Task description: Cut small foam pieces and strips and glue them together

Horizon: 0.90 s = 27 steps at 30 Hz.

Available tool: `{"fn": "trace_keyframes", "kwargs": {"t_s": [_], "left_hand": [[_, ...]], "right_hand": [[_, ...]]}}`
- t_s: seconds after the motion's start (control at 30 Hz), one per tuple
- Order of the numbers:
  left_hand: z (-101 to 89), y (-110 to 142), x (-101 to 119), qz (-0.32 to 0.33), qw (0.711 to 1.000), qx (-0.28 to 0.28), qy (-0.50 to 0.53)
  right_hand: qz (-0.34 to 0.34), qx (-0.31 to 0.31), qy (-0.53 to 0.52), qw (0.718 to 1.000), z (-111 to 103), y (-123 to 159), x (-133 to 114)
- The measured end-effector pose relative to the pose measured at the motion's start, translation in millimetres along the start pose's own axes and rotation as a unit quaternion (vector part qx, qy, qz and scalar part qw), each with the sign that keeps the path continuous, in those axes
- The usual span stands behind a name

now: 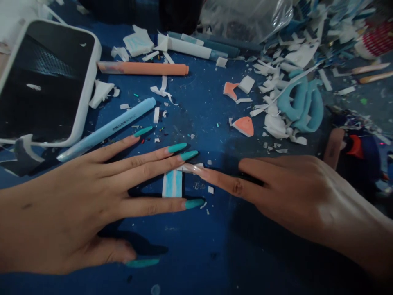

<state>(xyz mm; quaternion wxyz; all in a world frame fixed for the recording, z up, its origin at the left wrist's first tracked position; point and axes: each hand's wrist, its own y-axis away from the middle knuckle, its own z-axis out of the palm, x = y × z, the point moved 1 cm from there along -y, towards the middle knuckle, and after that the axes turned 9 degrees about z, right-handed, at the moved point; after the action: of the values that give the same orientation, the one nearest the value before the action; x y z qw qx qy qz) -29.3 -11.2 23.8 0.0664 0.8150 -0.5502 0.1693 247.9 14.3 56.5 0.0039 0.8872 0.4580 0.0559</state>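
Blue tabletop point(190, 262): striped paper point(168, 184) between spread left fingers point(150, 206); right fingers point(256, 168) curled, index point(229, 183) at edge.

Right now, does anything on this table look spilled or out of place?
Yes, litter: cut white scraps are strewn over the blue tabletop and heaped around the teal looped handles. Small white bits also appear on the phone, an odd spot for them. No liquid spill shows.
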Motion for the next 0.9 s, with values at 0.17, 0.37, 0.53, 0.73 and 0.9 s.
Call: {"fn": "trace_keyframes", "kwargs": {"t_s": [0.17,0.37,0.53,0.73,0.9], "left_hand": [[-2.4,-0.6,-0.1,0.045,0.998,-0.027,-0.043],[-4.4,-1.1,1.2,0.041,0.998,-0.025,-0.049],[-3.7,-2.8,1.8,0.035,0.997,-0.033,-0.062],[-4.9,-4.7,3.1,0.030,0.997,-0.037,-0.054],[-4.7,-1.9,3.6,0.023,0.997,-0.050,-0.052]], "right_hand": [[-0.014,-0.007,0.015,1.000,-0.1,-0.7,0.0],[-0.025,0.008,0.004,1.000,-1.2,-0.4,2.3],[-0.018,0.021,0.029,0.999,1.8,0.0,2.1],[-0.008,0.030,0.021,0.999,-0.6,0.1,1.7],[0.001,0.027,0.001,1.000,0.0,0.6,1.0]]}}
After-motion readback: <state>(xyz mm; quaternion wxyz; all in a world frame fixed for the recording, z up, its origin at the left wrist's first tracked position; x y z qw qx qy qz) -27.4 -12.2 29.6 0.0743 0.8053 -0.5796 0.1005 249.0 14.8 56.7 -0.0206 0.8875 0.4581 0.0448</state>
